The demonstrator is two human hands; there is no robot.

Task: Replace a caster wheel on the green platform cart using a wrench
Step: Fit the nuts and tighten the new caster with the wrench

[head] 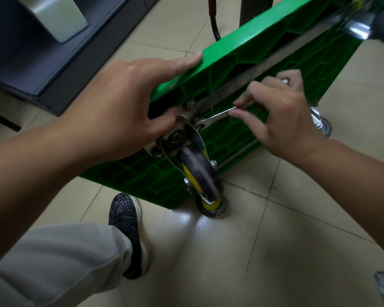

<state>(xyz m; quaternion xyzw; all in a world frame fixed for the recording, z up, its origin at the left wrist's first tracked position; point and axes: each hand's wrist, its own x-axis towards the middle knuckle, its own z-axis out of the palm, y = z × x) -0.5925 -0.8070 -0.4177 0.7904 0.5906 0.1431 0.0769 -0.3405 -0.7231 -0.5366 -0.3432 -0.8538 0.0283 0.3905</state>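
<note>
The caster wheel point(198, 171) is mounted at the near corner of the green platform cart point(242, 54). The cart stands tipped on edge on the tiled floor point(275, 229), with its ribbed underside facing me. The wheel has a black tyre on a yellow hub and hangs from a steel mounting plate point(175, 138).

Handling, as judged:
- The caster is rigid steel and rubber, compact but heavy for its size. It swivels freely, so take it by the fork or plate, not the tyre.
- The cart is stiff moulded plastic, light, and liable to tip. Hold it by the rim.
- The wrench point(220, 115) is thin, flat and smooth, so it could slip off the nut.

Grip state:
- My left hand point(124, 103) clamps the cart rim, with fingers over the top edge and thumb against the plate.
- My right hand point(282, 116) pinches the wrench handle between fingertips and thumb. The wrench head sits at a plate fastener.

Count:
- Wrenches: one.
- Hands: two.
- Casters: three distinct, namely this one, one just below it at the floor point(211, 208), and one beyond my right hand point(321, 125).
- A blurred bracket point(359, 27) at the far corner may be a fourth caster.
- Shoes: one point(125, 220).
</note>
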